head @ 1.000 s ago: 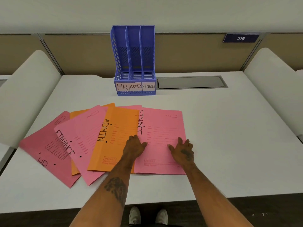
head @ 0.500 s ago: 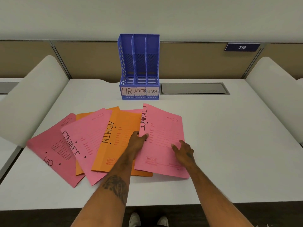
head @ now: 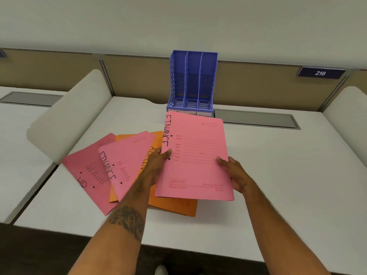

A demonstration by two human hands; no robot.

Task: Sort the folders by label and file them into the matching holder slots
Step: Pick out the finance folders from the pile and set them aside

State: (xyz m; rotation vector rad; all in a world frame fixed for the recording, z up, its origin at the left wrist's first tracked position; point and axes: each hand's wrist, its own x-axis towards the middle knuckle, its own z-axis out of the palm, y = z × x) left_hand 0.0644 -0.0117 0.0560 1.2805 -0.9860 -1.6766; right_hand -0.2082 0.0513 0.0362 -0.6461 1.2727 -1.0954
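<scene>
A pink folder marked FINANCE (head: 196, 153) is lifted off the desk, tilted up toward me. My left hand (head: 158, 161) grips its left edge and my right hand (head: 234, 173) grips its right edge. Behind it stands a blue three-slot holder (head: 192, 80); the lifted folder mostly hides its front labels. Fanned on the desk to the left lie a darker pink HR folder (head: 87, 175), a second pink FINANCE folder (head: 127, 161) and an orange ADMIN folder (head: 172, 205), with another orange one partly hidden beneath.
The white desk (head: 278, 185) has a grey recessed cable flap (head: 256, 120) to the right of the holder. Low white dividers (head: 73, 116) flank the desk on both sides. A tan partition with a "216" plate (head: 319, 73) runs along the back.
Both hands went from resting flat on the right-hand FINANCE folder to gripping its edges, and have raised it off the pile toward the holder. The view has shifted left.
</scene>
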